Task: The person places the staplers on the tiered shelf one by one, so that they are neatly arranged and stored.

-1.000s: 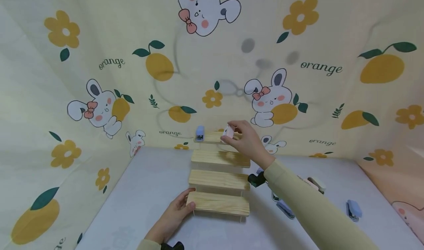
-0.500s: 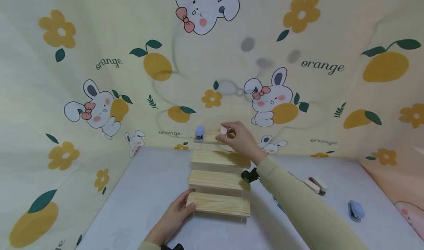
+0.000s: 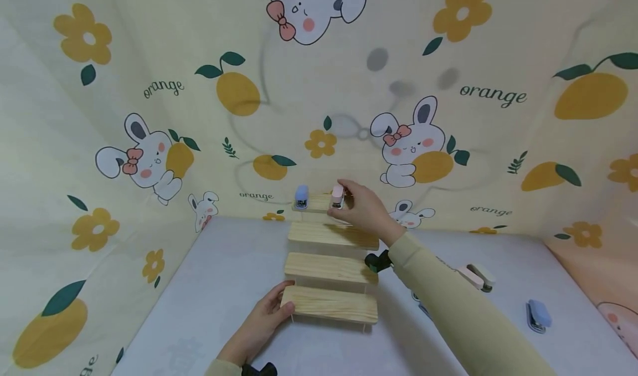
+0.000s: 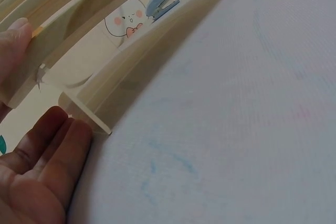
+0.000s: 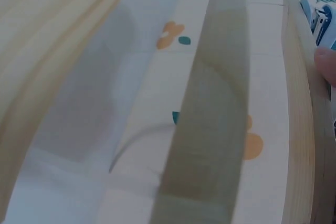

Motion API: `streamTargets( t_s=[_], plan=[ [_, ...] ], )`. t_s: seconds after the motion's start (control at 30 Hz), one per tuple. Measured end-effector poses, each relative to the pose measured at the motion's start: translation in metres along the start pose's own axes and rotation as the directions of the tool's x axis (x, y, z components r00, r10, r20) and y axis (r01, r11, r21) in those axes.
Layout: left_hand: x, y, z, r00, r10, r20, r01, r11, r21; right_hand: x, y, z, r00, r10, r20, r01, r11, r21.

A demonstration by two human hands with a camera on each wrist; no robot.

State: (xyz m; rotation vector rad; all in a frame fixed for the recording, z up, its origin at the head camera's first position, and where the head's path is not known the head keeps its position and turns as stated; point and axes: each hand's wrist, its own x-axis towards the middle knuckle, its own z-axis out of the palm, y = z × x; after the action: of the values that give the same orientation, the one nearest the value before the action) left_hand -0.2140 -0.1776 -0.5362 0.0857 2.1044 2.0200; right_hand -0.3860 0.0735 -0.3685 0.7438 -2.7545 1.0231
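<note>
A tiered wooden rack [image 3: 331, 304] of stepped boards stands mid-table in the head view. My left hand [image 3: 258, 327] holds the left end of its lowest board, thumb on the top; the left wrist view shows the fingers [image 4: 65, 153] beside a thin clear leg. At the top board, my right hand [image 3: 368, 211] pinches a small pink stapler [image 3: 338, 194], which stands at that board. Left of it, a blue stapler [image 3: 301, 196] stands on the same board. The right wrist view shows just a fingertip [image 5: 326, 64] near the blue stapler [image 5: 324, 22].
A pink stapler [image 3: 469, 278] and a grey-white one [image 3: 482, 275] lie on the table to the right. Farther right is a blue stapler [image 3: 539, 315]. More staplers are partly hidden behind the right sleeve [image 3: 458, 304]. A printed cloth [image 3: 329, 88] hangs behind the table.
My right hand has lowered the pink stapler slightly leftward onto the top board and turned it from tilted to upright, its front facing me. The left hand has stayed on the lowest board.
</note>
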Motion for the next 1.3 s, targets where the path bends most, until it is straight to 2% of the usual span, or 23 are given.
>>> streamTargets(
  t_s=[0.37,0.6,0.73,0.93,1.17,1.3],
  plan=[
    [0.0,0.001,0.001,1.0,0.017,0.002,-0.017,0.999,-0.029,0.0,-0.004,-0.004,1.0,0.018,0.015,-0.017,0.999,-0.048],
    [0.0,-0.003,0.001,1.0,0.006,-0.02,-0.006,1.0,-0.013,-0.005,-0.002,-0.005,0.998,0.019,0.055,-0.019,1.0,-0.012],
    [-0.003,-0.003,0.002,1.0,0.021,-0.012,-0.021,1.0,-0.019,-0.015,0.0,-0.011,0.998,0.012,0.059,-0.013,1.0,0.011],
    [-0.005,-0.004,0.004,0.999,0.037,0.004,-0.037,0.999,-0.029,-0.047,0.012,-0.025,1.0,0.015,0.014,-0.015,1.0,0.0],
    [-0.005,-0.002,0.004,1.0,0.028,-0.004,-0.028,1.0,-0.003,-0.1,0.029,-0.043,0.998,0.036,-0.047,-0.035,0.999,0.023],
    [-0.004,-0.001,0.004,0.999,0.036,-0.006,-0.036,0.999,0.003,-0.132,0.044,-0.05,0.997,0.052,-0.054,-0.051,0.999,0.005]
  ],
)
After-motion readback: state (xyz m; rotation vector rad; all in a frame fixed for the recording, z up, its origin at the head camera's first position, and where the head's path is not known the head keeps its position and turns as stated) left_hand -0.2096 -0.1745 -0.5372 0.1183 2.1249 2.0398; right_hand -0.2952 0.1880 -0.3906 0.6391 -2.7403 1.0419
